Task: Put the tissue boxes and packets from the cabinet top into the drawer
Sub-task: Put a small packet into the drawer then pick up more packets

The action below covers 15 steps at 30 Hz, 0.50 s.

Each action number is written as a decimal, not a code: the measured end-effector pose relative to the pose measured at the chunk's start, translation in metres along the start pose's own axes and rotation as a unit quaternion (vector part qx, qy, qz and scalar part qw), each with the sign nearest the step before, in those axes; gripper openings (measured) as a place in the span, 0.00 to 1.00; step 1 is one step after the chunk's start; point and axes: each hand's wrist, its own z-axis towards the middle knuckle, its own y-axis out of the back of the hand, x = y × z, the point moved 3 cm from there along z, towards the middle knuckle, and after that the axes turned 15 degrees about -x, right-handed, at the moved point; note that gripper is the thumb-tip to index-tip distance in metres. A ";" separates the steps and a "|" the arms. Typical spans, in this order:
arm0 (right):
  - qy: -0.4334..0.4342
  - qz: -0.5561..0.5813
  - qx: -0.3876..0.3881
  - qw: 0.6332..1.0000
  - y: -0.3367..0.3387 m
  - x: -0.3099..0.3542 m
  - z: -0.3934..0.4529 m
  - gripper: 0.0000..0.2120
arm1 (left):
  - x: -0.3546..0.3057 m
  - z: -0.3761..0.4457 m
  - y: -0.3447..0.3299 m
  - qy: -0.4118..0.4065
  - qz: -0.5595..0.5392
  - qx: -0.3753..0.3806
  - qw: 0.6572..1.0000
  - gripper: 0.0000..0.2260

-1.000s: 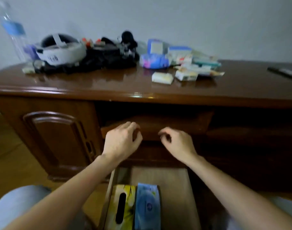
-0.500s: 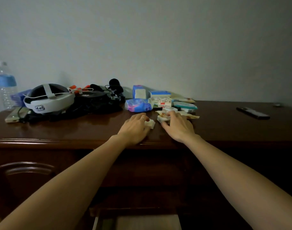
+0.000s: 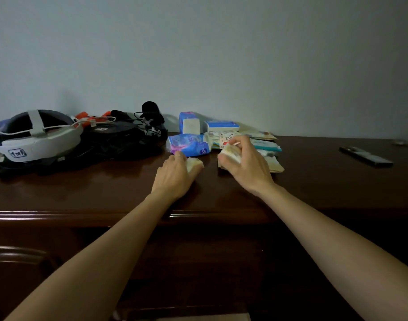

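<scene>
On the dark wooden cabinet top (image 3: pixel 105 186) my left hand (image 3: pixel 175 176) is closed over a small pale tissue packet (image 3: pixel 194 162) that lies on the wood. My right hand (image 3: pixel 247 166) grips a second small pale packet (image 3: pixel 230 152), raised slightly off the surface. Behind them lie a blue and pink packet (image 3: pixel 189 147), an upright blue packet (image 3: pixel 189 122), a blue and white box (image 3: pixel 221 126) and several flat packets (image 3: pixel 266 145). Only the drawer's top edge (image 3: pixel 198 317) shows at the bottom.
A white and grey headset (image 3: pixel 36 135) and a heap of black gear with cables (image 3: pixel 119 137) fill the left of the cabinet top. A dark remote (image 3: pixel 366 156) lies at the right. The wall stands close behind.
Both hands rose from the drawer front to the cabinet top and closed on the two small packets. The right hand has now lifted its packet a little; the view tilted up.
</scene>
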 end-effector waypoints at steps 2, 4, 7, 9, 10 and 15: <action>-0.035 0.028 0.007 0.999 0.005 0.005 -0.004 0.27 | -0.005 -0.003 0.012 0.034 -0.069 -0.002 0.997 0.27; -0.055 0.069 0.030 0.996 0.011 0.011 -0.024 0.31 | -0.016 -0.019 0.032 0.052 -0.128 -0.032 0.990 0.23; -0.032 0.119 0.012 0.992 0.024 0.022 -0.079 0.36 | -0.032 -0.064 0.055 0.063 -0.187 -0.107 0.974 0.21; 0.029 0.115 -0.050 0.992 0.033 0.024 -0.126 0.39 | -0.037 -0.107 0.062 0.061 -0.218 -0.140 0.964 0.22; 0.072 0.105 -0.081 0.989 0.036 0.022 -0.153 0.40 | -0.036 -0.131 0.064 0.051 -0.230 -0.155 0.959 0.21; 0.080 0.011 0.005 0.997 0.016 -0.033 -0.300 0.43 | -0.005 -0.272 0.037 -0.034 -0.172 -0.091 0.980 0.24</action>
